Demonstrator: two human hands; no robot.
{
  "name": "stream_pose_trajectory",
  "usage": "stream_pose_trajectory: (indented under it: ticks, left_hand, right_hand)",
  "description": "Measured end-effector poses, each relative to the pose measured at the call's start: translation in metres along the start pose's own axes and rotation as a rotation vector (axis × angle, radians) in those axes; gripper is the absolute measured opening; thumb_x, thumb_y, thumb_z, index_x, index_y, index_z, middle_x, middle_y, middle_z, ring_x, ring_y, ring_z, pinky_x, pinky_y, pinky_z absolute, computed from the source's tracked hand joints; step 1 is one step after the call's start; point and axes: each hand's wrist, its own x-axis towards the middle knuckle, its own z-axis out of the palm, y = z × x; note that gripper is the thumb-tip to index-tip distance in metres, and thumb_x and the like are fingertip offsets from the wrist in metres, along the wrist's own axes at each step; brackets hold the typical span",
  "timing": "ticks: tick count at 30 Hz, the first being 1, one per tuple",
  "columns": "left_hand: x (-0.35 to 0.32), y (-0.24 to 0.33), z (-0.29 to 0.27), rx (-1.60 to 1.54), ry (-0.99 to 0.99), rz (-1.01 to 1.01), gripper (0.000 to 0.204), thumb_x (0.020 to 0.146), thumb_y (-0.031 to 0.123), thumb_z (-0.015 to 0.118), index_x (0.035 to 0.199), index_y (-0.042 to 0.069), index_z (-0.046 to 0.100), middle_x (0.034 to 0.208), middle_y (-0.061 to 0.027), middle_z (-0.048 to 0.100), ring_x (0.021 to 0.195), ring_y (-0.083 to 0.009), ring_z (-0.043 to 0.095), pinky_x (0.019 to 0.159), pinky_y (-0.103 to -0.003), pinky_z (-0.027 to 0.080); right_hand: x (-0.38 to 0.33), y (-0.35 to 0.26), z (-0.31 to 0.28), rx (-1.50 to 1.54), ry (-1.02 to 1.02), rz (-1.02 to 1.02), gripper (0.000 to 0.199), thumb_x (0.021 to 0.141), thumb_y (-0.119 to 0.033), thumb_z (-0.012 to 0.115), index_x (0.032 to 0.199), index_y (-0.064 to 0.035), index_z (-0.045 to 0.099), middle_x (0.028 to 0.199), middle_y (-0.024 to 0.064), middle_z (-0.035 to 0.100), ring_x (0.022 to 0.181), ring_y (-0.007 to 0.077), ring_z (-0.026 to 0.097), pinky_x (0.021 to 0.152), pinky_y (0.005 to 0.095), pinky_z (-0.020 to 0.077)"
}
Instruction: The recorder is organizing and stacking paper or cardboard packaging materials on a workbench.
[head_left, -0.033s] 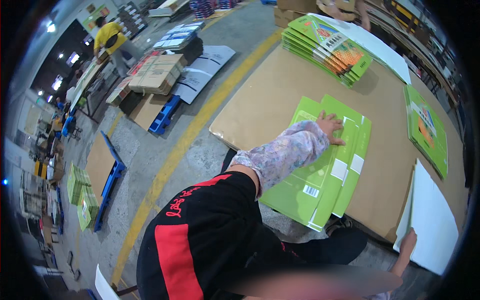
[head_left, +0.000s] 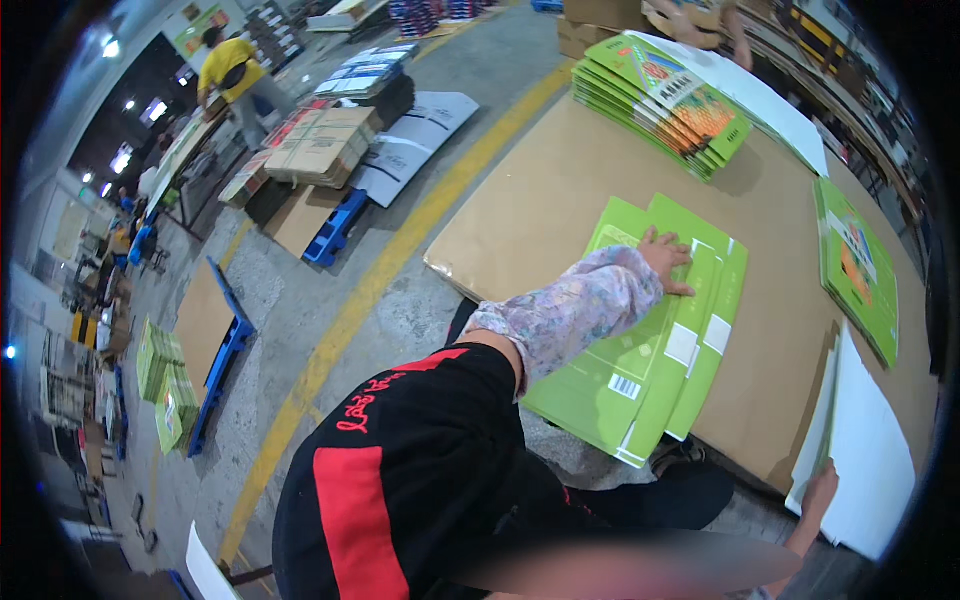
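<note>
My left hand [head_left: 665, 260] lies flat with spread fingers on two overlapping green flattened cartons [head_left: 605, 395], in the middle of the brown-topped work surface. The cartons have white label panels and a barcode, and their near end sticks out past the surface's edge. At the lower right, my right hand [head_left: 820, 490] grips the near edge of a white card sheet [head_left: 870, 455]. That sheet stands tilted against a second white layer at the surface's right corner. How its fingers close around the edge is partly hidden.
A fanned stack of green printed cartons [head_left: 660, 105] stands at the far side, beside a long white sheet [head_left: 775, 100]. More green cartons [head_left: 860, 265] lie at the right edge. Bundled cardboard [head_left: 325, 145] and blue pallets [head_left: 225, 365] are on the floor leftward. A person in yellow [head_left: 230, 75] stands far left.
</note>
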Motion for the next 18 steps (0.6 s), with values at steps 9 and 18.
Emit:
stream_pose_trajectory:
  ticks: [9,18]
  left_hand:
    - [0.01,0.005,0.001,-0.026,0.03,0.064,0.074,0.066,0.07,0.06,0.117,0.016,0.058,0.134,0.0005,0.047,0.131,-0.0277,0.03,0.108,-0.058,0.013]
    - [0.051,-0.095,0.069,-1.488,0.351,0.052,0.049,0.085,0.046,0.053,0.109,0.005,0.061,0.108,-0.0149,0.062,0.102,-0.0271,0.057,0.088,-0.043,0.045]
  right_hand:
    - [-0.012,-0.209,-0.128,1.186,0.135,-0.066,0.027,0.096,-0.015,0.043,0.116,0.0039,0.049,0.104,0.0064,0.059,0.088,0.0143,0.056,0.079,0.0252,0.0442]
    - [-0.055,-0.304,-0.041,1.952,-0.266,0.257,0.028,0.091,-0.007,0.051,0.117,0.0025,0.046,0.107,0.0091,0.058,0.095,0.0148,0.057,0.084,0.0287,0.0471]
